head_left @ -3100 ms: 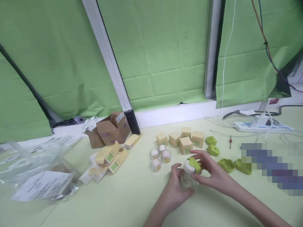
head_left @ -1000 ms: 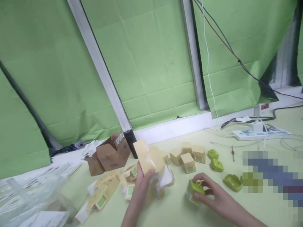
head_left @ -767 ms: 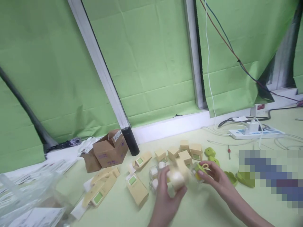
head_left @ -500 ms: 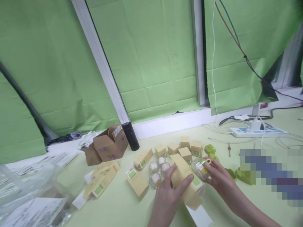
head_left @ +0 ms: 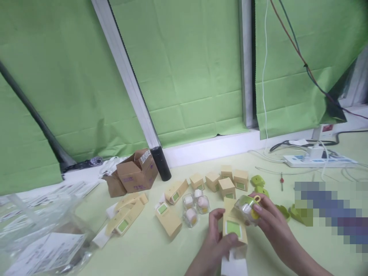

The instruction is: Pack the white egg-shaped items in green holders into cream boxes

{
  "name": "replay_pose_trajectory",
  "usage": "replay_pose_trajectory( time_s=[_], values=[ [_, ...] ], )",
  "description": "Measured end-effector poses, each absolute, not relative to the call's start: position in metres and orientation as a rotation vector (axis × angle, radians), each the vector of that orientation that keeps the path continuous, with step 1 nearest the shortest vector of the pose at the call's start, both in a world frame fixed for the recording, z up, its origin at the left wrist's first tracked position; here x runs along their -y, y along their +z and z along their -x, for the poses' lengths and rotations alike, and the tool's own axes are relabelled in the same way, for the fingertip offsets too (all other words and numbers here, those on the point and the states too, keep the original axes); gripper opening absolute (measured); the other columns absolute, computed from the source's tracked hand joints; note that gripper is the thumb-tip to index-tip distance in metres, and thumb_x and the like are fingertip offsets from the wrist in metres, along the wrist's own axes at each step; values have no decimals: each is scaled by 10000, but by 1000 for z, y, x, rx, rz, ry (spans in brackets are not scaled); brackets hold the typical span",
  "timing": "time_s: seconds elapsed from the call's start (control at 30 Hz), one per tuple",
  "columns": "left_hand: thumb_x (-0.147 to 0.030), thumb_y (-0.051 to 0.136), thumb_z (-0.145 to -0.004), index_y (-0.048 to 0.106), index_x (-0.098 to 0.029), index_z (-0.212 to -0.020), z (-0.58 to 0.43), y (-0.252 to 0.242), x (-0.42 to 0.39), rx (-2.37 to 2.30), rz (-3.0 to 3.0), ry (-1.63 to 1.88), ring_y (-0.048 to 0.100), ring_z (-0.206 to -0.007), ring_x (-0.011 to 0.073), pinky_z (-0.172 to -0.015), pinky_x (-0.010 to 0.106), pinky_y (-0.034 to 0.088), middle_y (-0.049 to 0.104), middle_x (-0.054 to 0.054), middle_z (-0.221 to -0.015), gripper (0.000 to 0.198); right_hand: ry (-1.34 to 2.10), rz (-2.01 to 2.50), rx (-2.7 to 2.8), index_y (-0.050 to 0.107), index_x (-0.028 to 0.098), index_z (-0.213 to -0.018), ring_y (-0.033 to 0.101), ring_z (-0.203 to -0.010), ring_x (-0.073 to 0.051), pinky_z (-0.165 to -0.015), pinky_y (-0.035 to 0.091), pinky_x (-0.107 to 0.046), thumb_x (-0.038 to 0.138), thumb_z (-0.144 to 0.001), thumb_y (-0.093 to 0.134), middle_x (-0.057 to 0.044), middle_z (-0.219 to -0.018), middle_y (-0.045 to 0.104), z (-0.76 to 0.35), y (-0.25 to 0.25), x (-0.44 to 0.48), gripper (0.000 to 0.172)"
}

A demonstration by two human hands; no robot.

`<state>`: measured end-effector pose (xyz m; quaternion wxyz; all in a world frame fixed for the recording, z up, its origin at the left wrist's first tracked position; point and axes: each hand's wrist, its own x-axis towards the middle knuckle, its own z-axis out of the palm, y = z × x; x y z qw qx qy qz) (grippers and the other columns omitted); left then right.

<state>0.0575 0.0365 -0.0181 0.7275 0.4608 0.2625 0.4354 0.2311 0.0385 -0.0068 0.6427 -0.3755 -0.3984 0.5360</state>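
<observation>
My left hand (head_left: pixel 215 238) grips a pale yellow carton (head_left: pixel 235 219) with a green label; a white flap hangs from its near end. In my right hand (head_left: pixel 271 214) is a clear plastic case (head_left: pixel 247 209) with green inside and a yellow loop on top. The case is close beside the carton's far end; I cannot tell whether they touch. Left of my hands stand several small clear containers (head_left: pixel 190 217) with whitish-pink contents. Several upright yellow cartons (head_left: pixel 227 188) stand just beyond. Green plastic pieces (head_left: pixel 257 180) lie past my right hand.
Flattened yellow cartons (head_left: pixel 126 220) and an opened brown cardboard box (head_left: pixel 138 174) are on the left, beside a black cylinder (head_left: pixel 161 164). Clear plastic bags and papers (head_left: pixel 48 249) cover the near left. A white power strip (head_left: pixel 319 161) with cables lies at the back right.
My left hand has turned the carton from a slant to nearly straight, its green label now facing up. The right hand still holds the clear case near it. The view has shifted slightly.
</observation>
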Motion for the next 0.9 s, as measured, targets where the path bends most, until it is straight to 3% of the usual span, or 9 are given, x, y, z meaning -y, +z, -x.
replay_pose_trajectory(
  time_s=[0.07,0.23,0.43,0.53,0.67,0.8,0.9],
  values=[
    [-289,800,-534,236,-316,-1325,-60,-21,-34,-567,-1011,1016,475,-1164,331,-970,451,334,320,96,-1407,972,1170,865,810,574,262,-918,592,-870,-231,-636,539,-301,483,-713,667,-24,-991,603,-229,-8,-40,315],
    [-216,774,-558,76,-309,-1391,-57,-10,-25,-394,-1034,923,431,-1213,342,-981,487,318,463,110,-1289,1090,1110,903,618,566,266,-851,564,-990,-215,-796,540,-340,481,-727,661,18,-999,590,-227,-7,-47,265],
    [-257,806,-553,384,-233,-1241,-55,-6,-17,-536,-1270,687,445,-1179,317,-986,496,313,487,107,-1213,808,1330,1000,823,549,261,-933,621,-752,-179,-596,522,-264,502,-782,600,2,-915,625,-226,3,-38,289],
    [-282,831,-515,363,-247,-1217,-54,-11,-16,-590,-1318,661,427,-1191,324,-970,507,328,442,112,-1248,844,1291,1048,998,553,253,-896,589,-748,-171,-592,509,-260,519,-810,553,0,-884,607,-228,6,-37,280],
    [-292,837,-507,328,-243,-1214,-55,-16,-20,-555,-1314,801,353,-1257,320,-1001,495,291,380,122,-1322,873,1199,1137,1231,578,216,-732,518,-613,-142,-532,442,-242,514,-768,600,28,-665,546,-234,8,-42,301],
    [-280,767,-626,341,-216,-1269,-55,-13,-21,-546,-1215,858,456,-1165,292,-962,439,342,459,126,-1292,774,1267,1153,1400,628,211,-699,548,-662,-178,-608,452,-290,491,-780,580,3,-686,607,-236,5,-45,295],
    [-268,709,-702,458,-164,-1214,-54,-11,-20,-596,-1165,863,528,-1069,277,-929,410,369,579,127,-1159,580,1298,1220,1466,643,206,-657,571,-678,-208,-631,470,-325,513,-838,466,-22,-680,626,-234,-1,-44,398]
  ],
)
